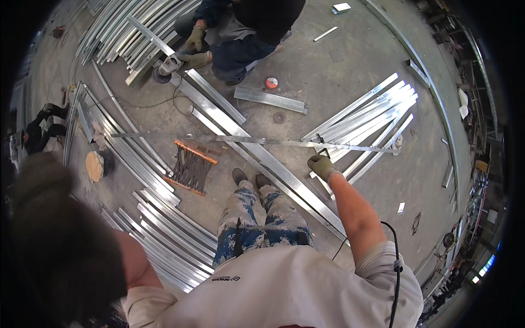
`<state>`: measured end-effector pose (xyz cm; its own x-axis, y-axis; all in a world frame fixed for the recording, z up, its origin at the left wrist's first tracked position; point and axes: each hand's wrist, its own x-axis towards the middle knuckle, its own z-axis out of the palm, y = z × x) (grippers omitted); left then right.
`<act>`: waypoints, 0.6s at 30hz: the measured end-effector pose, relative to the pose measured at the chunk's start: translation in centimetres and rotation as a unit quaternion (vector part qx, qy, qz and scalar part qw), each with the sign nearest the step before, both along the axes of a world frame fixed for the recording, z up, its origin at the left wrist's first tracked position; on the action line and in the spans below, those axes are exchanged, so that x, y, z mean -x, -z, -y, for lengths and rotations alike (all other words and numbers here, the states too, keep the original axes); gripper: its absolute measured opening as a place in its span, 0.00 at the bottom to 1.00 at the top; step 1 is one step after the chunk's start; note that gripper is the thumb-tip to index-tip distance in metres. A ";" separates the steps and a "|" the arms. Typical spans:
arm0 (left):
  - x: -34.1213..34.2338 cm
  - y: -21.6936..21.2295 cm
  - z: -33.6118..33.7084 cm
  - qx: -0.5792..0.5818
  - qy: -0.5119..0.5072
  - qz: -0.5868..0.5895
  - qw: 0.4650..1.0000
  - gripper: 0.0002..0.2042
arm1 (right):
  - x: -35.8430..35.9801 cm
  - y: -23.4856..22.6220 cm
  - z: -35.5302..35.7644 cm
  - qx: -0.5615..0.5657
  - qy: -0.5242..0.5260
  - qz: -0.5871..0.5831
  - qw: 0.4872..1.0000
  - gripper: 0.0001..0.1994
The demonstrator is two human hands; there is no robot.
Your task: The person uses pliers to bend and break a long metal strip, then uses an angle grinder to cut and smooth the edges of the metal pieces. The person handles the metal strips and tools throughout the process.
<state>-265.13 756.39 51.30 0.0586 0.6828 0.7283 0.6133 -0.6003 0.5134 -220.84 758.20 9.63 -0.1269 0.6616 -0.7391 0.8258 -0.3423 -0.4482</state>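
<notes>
My right hand (322, 166), in an olive work glove, is closed just below a long thin metal strip (262, 141) that runs crosswise in front of me. A small dark piece (321, 151) shows between the fingers and the strip; I cannot make out what the hand grips. Close to the camera at lower left, my left hand (44, 186) is raised in a dark glove. It is large and blurred, and its fingers cannot be read. Beneath the strip, a long silvery metal profile (262, 157) lies diagonally on the floor. Beyond the right hand rests a bundle of shiny profiles (372, 113).
A co-worker with gloved hands (198, 48) holds an angle grinder (168, 66) at a profile's end. An orange-edged rack (190, 167) stands left of my feet. Stacked profiles (169, 235) lie at near left. A red disc (271, 83) and a short channel (270, 100) lie ahead.
</notes>
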 end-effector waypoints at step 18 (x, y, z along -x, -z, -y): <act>2.5 36.6 35.9 0.770 -0.214 0.315 0.512 0.16 | -0.1 -2.6 -5.3 0.047 0.038 0.027 0.998 0.15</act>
